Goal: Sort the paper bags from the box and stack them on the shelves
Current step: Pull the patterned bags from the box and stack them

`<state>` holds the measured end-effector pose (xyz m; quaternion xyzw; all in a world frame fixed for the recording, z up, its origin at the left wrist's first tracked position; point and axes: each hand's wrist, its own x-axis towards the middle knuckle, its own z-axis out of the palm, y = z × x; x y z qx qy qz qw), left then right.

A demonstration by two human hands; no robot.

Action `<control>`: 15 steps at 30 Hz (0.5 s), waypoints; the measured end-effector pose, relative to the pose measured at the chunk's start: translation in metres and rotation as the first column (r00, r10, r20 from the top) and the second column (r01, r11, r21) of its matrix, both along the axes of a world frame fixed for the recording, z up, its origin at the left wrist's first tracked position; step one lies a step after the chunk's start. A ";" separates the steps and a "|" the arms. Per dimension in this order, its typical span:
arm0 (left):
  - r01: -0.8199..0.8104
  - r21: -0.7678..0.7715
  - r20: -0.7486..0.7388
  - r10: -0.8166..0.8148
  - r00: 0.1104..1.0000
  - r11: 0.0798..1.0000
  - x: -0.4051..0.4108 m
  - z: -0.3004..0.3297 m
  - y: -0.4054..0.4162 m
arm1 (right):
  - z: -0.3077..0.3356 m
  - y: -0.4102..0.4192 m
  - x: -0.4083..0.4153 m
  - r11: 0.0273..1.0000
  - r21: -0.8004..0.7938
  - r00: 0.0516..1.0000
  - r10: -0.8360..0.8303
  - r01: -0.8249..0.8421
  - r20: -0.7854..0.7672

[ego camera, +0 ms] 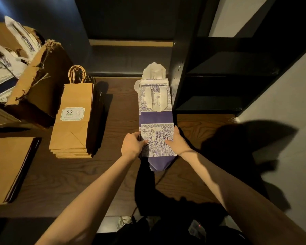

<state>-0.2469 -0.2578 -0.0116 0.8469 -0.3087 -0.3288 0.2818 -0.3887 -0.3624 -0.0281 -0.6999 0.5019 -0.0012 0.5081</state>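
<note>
purple paper bags held flat between both hands on the wooden shelf

the purple paper bags [156, 121], printed with a white and violet pattern and plain purple bands, lie flat in a small pile on the dark wooden surface [117, 110], handles pointing away from the person and the folded bottom pointing toward them. the left hand [132, 144] grips the near left edge of the pile, thumb on top and fingers curled round the side. the right hand [177, 142] holds the near right edge, thumb laid across the printed face and fingers along the side. the near end of the pile sits between the two hands, its purple bottom reaching past the wrists toward the person.

left of the pile, well apart, a stack of brown paper bags [74, 121] lies flat with twisted handles at the far end and a label reading 9.9. farther left stands a torn cardboard box [41, 82] with more patterned bags [11, 55] in it. at the near left edge lies a flat brown stack [7, 167]. a black shelf frame [219, 73] rises just beside the pile on the right.
</note>
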 end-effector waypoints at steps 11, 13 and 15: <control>0.065 0.032 -0.184 -0.058 0.981 0.997 0.001 0.010 -0.005 | 0.005 -0.013 0.003 0.993 0.114 0.988 0.022 -0.040 0.155; 0.073 0.037 -0.142 -0.067 0.988 0.997 0.004 0.021 -0.008 | 0.024 -0.013 0.006 0.993 0.110 0.986 -0.052 0.035 0.159; 0.053 -0.006 -0.091 -0.053 0.994 0.999 0.010 0.036 -0.010 | 0.040 -0.020 0.008 0.996 0.010 0.986 -0.094 0.093 0.138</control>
